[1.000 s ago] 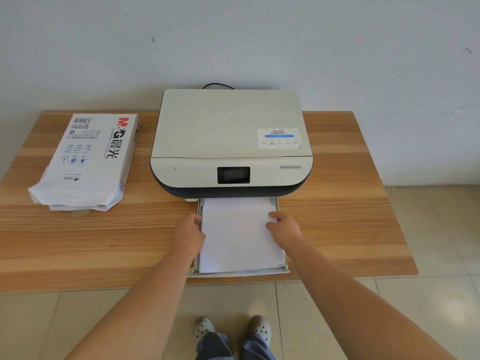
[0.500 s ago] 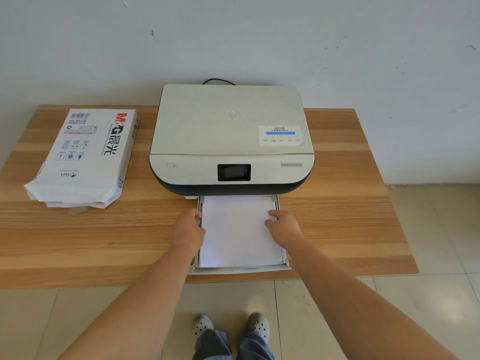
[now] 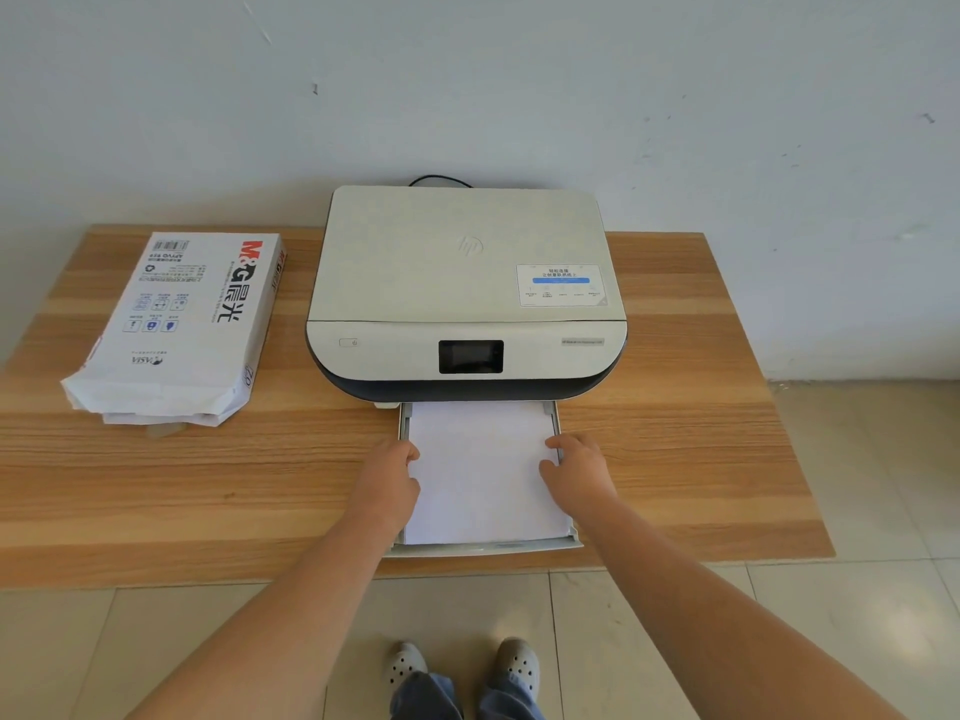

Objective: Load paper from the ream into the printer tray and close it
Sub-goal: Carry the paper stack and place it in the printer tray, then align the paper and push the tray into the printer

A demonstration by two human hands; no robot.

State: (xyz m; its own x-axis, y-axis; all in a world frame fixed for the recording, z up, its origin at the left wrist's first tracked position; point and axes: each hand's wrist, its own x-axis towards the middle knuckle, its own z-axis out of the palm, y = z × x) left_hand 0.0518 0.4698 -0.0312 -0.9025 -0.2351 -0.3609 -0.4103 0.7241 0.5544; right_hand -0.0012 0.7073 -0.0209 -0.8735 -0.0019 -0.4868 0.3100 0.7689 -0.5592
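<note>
- The paper (image 3: 483, 470) lay flat in the pulled-out tray (image 3: 488, 549), which stuck out from the printer (image 3: 467, 293) toward 6 o'clock, its front lip past the counter (image 3: 675, 459) edge.
- The left hand (image 3: 390, 475) sat at the stack's 9 o'clock edge, fingers curled loosely against the paper and tray wall; whether it gripped anything could not be told.
- The right hand (image 3: 576, 467) sat at the 3 o'clock edge, fingers bent, tips on the sheets and side rail, pressing rather than holding.
- The ream (image 3: 176, 324) rested well apart at the printer's 9 o'clock, its torn end facing the counter edge.
- Likely risk: the stack looked slightly skewed, its near right corner close to the rail; sliding the tray in like that could buckle the sheets or cause misfeeds.
- Uneven pushing from one hand might rack the tray and jam it partway.
- Fingers left on the rails could get pinched at the printer's mouth.
- A hard shove could slide the printer toward 12 o'clock, against its cable (image 3: 441, 180).
</note>
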